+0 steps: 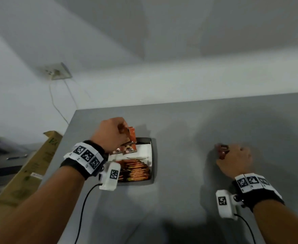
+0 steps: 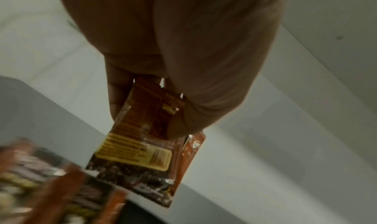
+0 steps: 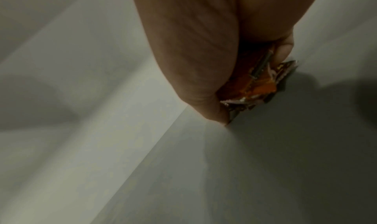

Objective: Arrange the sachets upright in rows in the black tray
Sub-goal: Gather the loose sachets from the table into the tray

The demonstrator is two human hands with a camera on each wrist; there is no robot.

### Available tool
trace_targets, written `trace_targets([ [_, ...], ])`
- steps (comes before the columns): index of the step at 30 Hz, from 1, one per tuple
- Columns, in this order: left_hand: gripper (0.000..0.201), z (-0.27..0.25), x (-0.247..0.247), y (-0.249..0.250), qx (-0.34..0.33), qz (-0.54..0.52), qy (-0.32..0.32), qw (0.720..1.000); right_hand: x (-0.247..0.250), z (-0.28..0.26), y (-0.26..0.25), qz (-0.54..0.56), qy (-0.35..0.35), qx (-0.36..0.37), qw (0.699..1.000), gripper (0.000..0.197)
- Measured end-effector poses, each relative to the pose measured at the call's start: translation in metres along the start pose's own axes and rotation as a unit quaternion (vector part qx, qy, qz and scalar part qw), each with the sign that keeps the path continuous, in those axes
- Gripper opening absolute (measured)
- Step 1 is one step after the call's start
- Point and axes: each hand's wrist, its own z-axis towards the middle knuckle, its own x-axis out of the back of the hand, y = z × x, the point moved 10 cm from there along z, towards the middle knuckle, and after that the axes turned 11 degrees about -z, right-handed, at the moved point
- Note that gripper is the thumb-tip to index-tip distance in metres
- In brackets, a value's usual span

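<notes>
A black tray (image 1: 154, 159) sits on the grey table, with white paper (image 1: 143, 152) in its far half and a row of several orange sachets (image 1: 135, 170) standing upright in its near half. My left hand (image 1: 109, 134) hovers over the tray's far part and pinches a small bunch of orange-brown sachets (image 1: 129, 143) by their tops; they hang down (image 2: 142, 146). Far to the right, my right hand (image 1: 234, 157) rests on the table and grips more sachets (image 1: 223, 150), their crumpled foil edges (image 3: 263, 88) touching the surface.
The grey table (image 1: 179, 199) ends at a left edge (image 1: 69, 131) close beside the tray. A long cardboard box (image 1: 26, 169) leans left of it. A wall socket (image 1: 56, 72) with cables is on the wall behind.
</notes>
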Motion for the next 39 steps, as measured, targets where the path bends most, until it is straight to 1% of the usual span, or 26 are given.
trace_targets([
  [3, 0.015, -0.02, 0.002, -0.044, 0.032, 0.033, -0.023, 0.999, 0.003, -0.004, -0.006, 0.013, 0.011, 0.002, 1.0, 0.063],
  [5, 0.013, -0.03, -0.006, -0.063, 0.036, 0.045, -0.034, 0.998, 0.008, -0.01, -0.009, -0.014, 0.028, 0.009, 0.999, 0.065],
  [7, 0.017, -0.036, -0.018, -0.074, 0.033, 0.042, -0.056, 0.997, 0.011, -0.015, -0.015, -0.023, 0.039, 0.023, 0.999, 0.064],
  [9, 0.026, -0.042, -0.035, -0.081, 0.022, 0.027, -0.101, 0.994, 0.018, -0.018, -0.02, 0.035, 0.053, 0.042, 0.997, 0.054],
  [11, 0.026, -0.047, -0.047, -0.086, 0.012, 0.028, -0.135, 0.99, 0.032, -0.02, -0.022, 0.083, 0.065, 0.059, 0.993, 0.045],
  [13, 0.015, -0.049, -0.05, -0.09, 0.004, 0.029, -0.141, 0.99, 0.043, -0.019, -0.016, 0.111, 0.06, 0.051, 0.991, 0.028],
  [14, 0.014, -0.048, -0.049, -0.09, -0.001, 0.029, -0.138, 0.99, 0.048, -0.016, -0.009, 0.136, 0.051, 0.033, 0.989, 0.02],
  [15, 0.015, -0.048, -0.047, -0.088, -0.008, 0.03, -0.131, 0.991, 0.051, -0.012, -0.005, 0.158, 0.044, 0.015, 0.986, 0.018],
  [17, 0.016, -0.045, -0.04, -0.076, -0.026, 0.013, -0.106, 0.994, 0.055, -0.006, -0.001, 0.157, 0.033, -0.005, 0.987, 0.023],
  [19, 0.013, -0.042, -0.033, -0.059, -0.05, -0.016, -0.085, 0.995, 0.052, -0.003, -0.005, 0.139, 0.012, -0.013, 0.99, 0.023],
  [21, 0.01, -0.039, -0.034, -0.044, -0.072, -0.035, -0.079, 0.994, 0.04, -0.003, -0.009, 0.091, -0.012, -0.026, 0.995, 0.024],
  [22, 0.009, -0.039, -0.036, -0.039, -0.077, -0.045, -0.078, 0.993, 0.031, -0.003, -0.006, 0.065, -0.019, -0.044, 0.997, 0.031],
  [23, 0.008, -0.038, -0.038, -0.034, -0.081, -0.057, -0.077, 0.992, 0.022, -0.003, 0.0, 0.05, -0.02, -0.065, 0.996, 0.046],
  [24, 0.008, -0.038, -0.039, -0.03, -0.084, -0.069, -0.074, 0.991, 0.016, -0.006, 0.005, 0.049, -0.019, -0.085, 0.995, 0.06],
  [25, 0.008, -0.037, -0.04, -0.028, -0.088, -0.079, -0.071, 0.99, 0.012, -0.006, 0.01, 0.055, -0.004, -0.094, 0.994, 0.067],
  [28, 0.011, -0.038, -0.046, -0.025, -0.108, -0.08, -0.065, 0.989, 0.01, -0.012, 0.01, 0.07, 0.025, -0.091, 0.993, 0.067],
  [31, 0.01, -0.04, -0.055, -0.028, -0.099, -0.076, -0.078, 0.989, 0.008, -0.018, 0.009, 0.076, 0.035, -0.087, 0.993, 0.062],
  [33, 0.008, -0.042, -0.058, -0.027, -0.099, -0.072, -0.083, 0.989, 0.01, -0.017, 0.007, 0.088, 0.034, -0.079, 0.992, 0.063],
  [34, 0.008, -0.042, -0.058, -0.025, -0.097, -0.073, -0.085, 0.989, 0.01, -0.015, 0.006, 0.094, 0.026, -0.073, 0.993, 0.067],
  [36, 0.009, -0.042, -0.056, -0.025, -0.087, -0.076, -0.081, 0.99, 0.012, -0.008, 0.002, 0.068, 0.006, -0.062, 0.996, 0.079],
  [39, 0.01, -0.043, -0.051, -0.031, -0.065, -0.07, -0.078, 0.992, 0.001, 0.003, -0.004, 0.02, -0.051, -0.038, 0.998, 0.08],
])
